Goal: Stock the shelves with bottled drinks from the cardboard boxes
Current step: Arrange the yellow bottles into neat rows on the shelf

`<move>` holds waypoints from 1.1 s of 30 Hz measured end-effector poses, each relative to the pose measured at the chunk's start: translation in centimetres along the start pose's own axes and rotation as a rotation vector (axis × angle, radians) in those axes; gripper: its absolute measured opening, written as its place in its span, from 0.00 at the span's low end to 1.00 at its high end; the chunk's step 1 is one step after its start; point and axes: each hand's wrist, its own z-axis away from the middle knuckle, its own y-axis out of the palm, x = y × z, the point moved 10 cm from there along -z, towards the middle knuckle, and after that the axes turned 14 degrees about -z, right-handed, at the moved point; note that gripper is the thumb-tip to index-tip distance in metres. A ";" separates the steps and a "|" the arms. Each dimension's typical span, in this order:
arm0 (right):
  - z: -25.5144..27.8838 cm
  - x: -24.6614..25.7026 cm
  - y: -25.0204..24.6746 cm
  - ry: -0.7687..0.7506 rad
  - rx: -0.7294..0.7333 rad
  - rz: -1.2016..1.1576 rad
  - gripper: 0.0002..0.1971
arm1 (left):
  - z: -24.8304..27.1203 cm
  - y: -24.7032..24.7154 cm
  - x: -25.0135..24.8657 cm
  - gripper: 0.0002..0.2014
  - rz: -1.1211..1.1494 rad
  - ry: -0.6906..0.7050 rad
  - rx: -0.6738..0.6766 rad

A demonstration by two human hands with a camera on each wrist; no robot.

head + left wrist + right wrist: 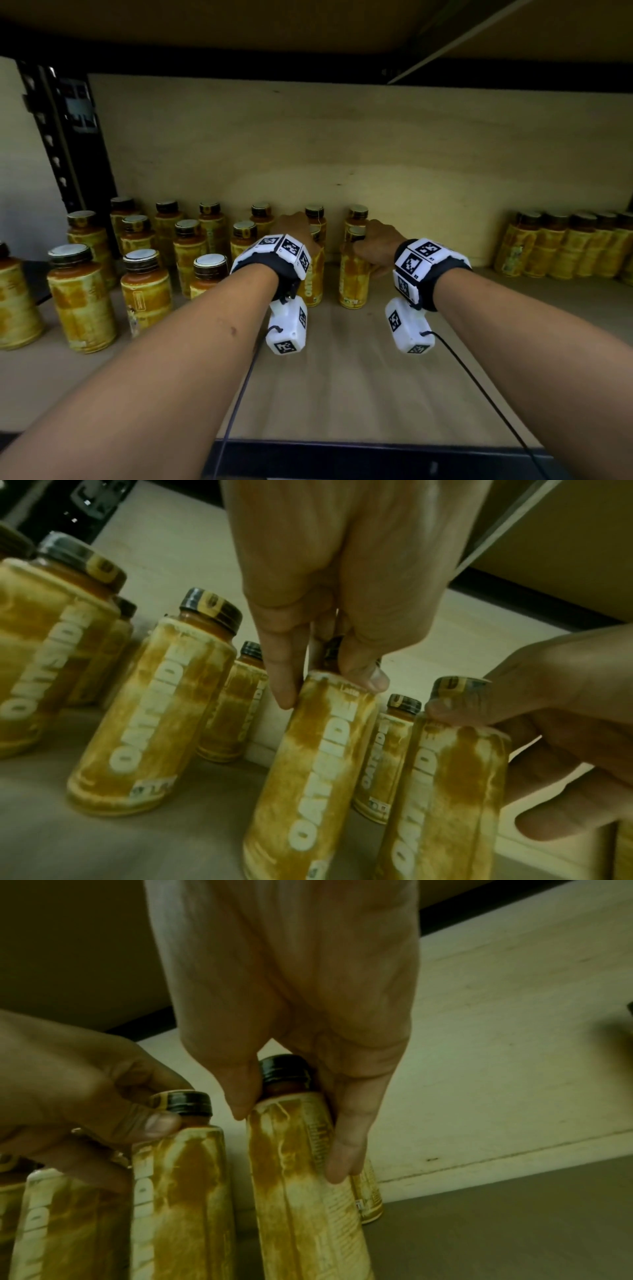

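Two yellow-labelled bottles with dark caps stand side by side on the wooden shelf (342, 377). My left hand (296, 226) grips the left bottle (313, 281) round its neck from above. In the left wrist view the left hand (329, 691) has thumb and fingers curled round the neck of this bottle (318, 764). My right hand (375, 245) holds the right bottle (354, 281) at its neck and shoulder. The right wrist view shows the right hand (291, 1137) with fingers down both sides of that bottle (301, 1204). Both bottles look upright, with their bases on the board.
Several like bottles (144, 284) stand in rows to the left, up to the back panel (342, 154). Another row of bottles (565, 246) sits at the right against the back. A black upright post (68, 137) stands at far left. The black front rail (342, 455) edges the shelf.
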 end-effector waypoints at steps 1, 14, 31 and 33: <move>0.0 0.0 0.0 0.003 -0.003 0.006 0.33 | 0.0 0.1 0.3 0.17 0.026 -0.011 0.001; 0.2 -0.4 0.2 -0.047 -0.023 -0.067 0.37 | 3.2 3.1 3.5 0.18 0.731 -0.306 -0.017; 4.1 -0.8 -1.1 -0.075 -0.007 -0.044 0.36 | 4.6 1.7 3.3 0.27 0.505 -0.332 -0.095; 4.9 -1.6 -2.4 -0.084 -0.045 -0.008 0.43 | 5.5 0.4 2.6 0.24 0.397 -0.312 -0.182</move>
